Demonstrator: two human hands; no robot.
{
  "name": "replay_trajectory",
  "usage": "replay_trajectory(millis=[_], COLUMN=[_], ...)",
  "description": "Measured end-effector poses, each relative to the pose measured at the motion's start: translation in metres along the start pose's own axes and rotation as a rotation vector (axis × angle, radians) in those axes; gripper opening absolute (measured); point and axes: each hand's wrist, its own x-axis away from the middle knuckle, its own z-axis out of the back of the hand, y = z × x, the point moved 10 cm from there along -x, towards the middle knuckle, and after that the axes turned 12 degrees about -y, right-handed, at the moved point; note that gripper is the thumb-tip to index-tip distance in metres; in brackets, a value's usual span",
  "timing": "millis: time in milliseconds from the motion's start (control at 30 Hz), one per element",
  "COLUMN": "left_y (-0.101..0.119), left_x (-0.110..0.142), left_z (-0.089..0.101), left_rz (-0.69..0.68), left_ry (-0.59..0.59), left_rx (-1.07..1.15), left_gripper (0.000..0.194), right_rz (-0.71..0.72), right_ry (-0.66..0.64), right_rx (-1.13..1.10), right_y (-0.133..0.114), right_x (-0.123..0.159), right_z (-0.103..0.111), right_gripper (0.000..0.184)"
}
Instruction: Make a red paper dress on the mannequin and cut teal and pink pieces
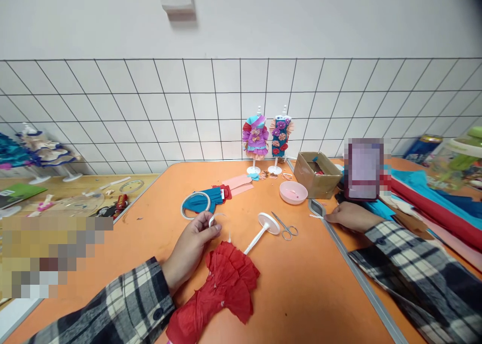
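My left hand pinches a thin, curled white strip between thumb and fingers. Just below it lies a small red crepe-paper dress on a white mannequin stand, tipped on its side with its round base pointing away from me. My right hand is at the right, its fingers closed at the edge of a grey roll of tape; part of the grip is hidden. Small scissors lie beside the stand's base.
Another tape roll rests on folded blue paper. Two dressed mannequins stand by the tiled wall. A pink bowl, a cardboard box and a phone are at the right, near colored paper rolls.
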Motion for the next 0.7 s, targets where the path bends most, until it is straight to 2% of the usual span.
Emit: replay_trajectory(millis=[133,267,367,467,533,600,700], left_y=[0.001,0.006,0.014,0.019,0.019,0.018,0.017], left_x=[0.0,0.002,0.003,0.004,0.003,0.003,0.002], left_z=[-0.003,-0.002,0.0,0.004,0.008,0.012,0.013], left_rz=[-0.002,-0.027,-0.084,-0.117,-0.109,-0.102,-0.105], left_ry=[-0.006,0.007,0.026,0.061,0.095,0.12,0.119], left_rx=[-0.005,0.004,0.029,0.024,-0.008,-0.04,-0.062], left_gripper=[0.029,0.03,0.031,0.035,0.037,0.039,0.039], right_rz=[-0.071,-0.164,-0.183,-0.168,-0.152,-0.159,-0.142], right_ry=[0.064,0.178,0.266,0.395,0.428,0.432,0.416], right_rx=[0.099,0.279,0.31,0.331,0.334,0.323,0.27], right_y=[0.007,0.008,-0.002,-0.017,-0.02,-0.013,0.01], right_x=[0.003,0.027,0.049,0.068,0.072,0.069,0.054], right_z=[0.016,0.026,0.029,0.038,0.041,0.045,0.051], right_gripper=[0.053,0.067,0.069,0.063,0.054,0.047,0.042])
